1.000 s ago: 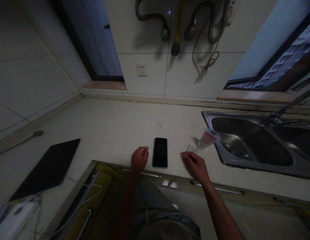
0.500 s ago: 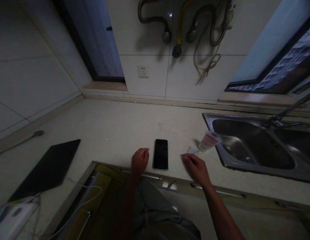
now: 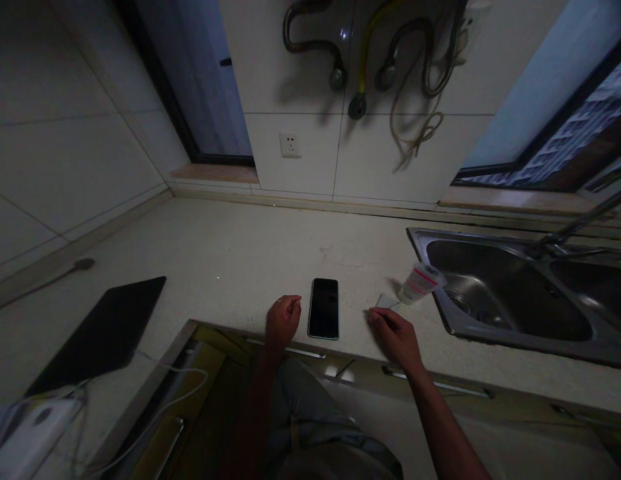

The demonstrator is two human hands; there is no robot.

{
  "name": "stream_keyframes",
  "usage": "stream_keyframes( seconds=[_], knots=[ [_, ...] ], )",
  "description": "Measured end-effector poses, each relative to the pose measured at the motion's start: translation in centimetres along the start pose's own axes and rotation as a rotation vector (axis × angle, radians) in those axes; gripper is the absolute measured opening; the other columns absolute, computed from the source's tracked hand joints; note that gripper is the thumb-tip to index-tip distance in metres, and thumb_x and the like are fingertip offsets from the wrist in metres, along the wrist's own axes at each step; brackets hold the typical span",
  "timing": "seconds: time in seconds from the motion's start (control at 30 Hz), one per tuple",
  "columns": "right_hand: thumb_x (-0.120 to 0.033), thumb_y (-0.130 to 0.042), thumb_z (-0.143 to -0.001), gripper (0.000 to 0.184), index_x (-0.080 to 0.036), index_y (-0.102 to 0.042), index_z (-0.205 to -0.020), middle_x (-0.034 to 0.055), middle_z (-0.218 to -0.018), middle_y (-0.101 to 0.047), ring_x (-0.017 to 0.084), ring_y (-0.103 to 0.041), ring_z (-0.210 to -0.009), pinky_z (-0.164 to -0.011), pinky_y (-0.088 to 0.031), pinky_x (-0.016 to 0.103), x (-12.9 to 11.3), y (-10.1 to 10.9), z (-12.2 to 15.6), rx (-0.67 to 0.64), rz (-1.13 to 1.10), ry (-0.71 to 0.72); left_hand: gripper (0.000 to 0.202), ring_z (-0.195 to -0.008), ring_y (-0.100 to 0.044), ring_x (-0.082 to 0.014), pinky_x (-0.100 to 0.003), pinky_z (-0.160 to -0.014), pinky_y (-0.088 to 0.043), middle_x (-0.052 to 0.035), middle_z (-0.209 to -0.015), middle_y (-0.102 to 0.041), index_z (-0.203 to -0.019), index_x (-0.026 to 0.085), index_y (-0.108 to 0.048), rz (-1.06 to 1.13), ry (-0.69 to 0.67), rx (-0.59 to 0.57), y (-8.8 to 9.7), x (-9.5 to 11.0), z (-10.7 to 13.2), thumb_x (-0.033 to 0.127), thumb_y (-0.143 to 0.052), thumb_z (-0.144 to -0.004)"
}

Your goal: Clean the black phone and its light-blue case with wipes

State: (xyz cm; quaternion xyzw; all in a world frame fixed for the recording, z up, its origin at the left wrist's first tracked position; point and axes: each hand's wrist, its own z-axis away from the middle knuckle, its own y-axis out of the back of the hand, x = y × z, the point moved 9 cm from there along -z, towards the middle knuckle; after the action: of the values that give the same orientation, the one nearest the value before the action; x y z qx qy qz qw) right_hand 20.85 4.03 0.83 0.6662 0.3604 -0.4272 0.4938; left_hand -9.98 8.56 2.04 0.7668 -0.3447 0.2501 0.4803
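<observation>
A smartphone [image 3: 323, 309] with a dark screen lies flat on the counter, between my two hands. To its left rests my left hand [image 3: 284, 320], fingers curled in and apart from the phone, with nothing showing in them. My right hand [image 3: 394, 333] is on the phone's right side, thumb and fingertips pinched together. A small pale flat piece [image 3: 386, 301] lies right behind those fingertips; whether they grip it or anything else is hidden. Just beyond it a clear plastic cup [image 3: 419, 283] with red print stands beside the sink.
A steel double sink [image 3: 443, 313] with a tap is set into the counter [image 3: 270, 247] on the right. At left lie a black flat panel [image 3: 97, 337], a white cable [image 3: 190, 371] and a white box [image 3: 35, 433]. Hoses [image 3: 315, 45] hang on the tiled wall.
The whole view has shifted slightly. Both hands, the phone and the cup keep their places on the counter.
</observation>
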Motion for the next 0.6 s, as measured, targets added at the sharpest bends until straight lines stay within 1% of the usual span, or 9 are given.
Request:
stream_keyframes(
  seconds=[0.23,0.6],
  knots=[
    [-0.055,-0.062,-0.082,0.04,-0.02,-0.077,-0.094,0.01,-0.096,-0.078,0.028,-0.071,-0.088,-0.082,-0.056,0.04,-0.37,-0.24,0.23,-0.011,0.036,0.028,0.02,-0.07,-0.061,-0.0141,-0.027,-0.069,-0.05,-0.0045,-0.083,-0.071,-0.094,0.019,-0.071,0.008,0.013,-0.02,-0.1,-0.09,0.07,0.023,-0.052,-0.088],
    [-0.052,-0.059,-0.086,0.037,-0.021,-0.076,-0.096,0.0095,-0.098,-0.078,0.027,-0.071,-0.09,-0.082,-0.055,0.039,-0.51,-0.62,0.49,-0.035,0.091,0.073,0.02,-0.07,-0.062,-0.0138,-0.027,-0.07,-0.051,-0.0044,-0.083,-0.071,-0.093,0.018,-0.071,0.024,-0.009,0.008,0.03,-0.1,0.07,0.024,-0.052,-0.088]
  ],
)
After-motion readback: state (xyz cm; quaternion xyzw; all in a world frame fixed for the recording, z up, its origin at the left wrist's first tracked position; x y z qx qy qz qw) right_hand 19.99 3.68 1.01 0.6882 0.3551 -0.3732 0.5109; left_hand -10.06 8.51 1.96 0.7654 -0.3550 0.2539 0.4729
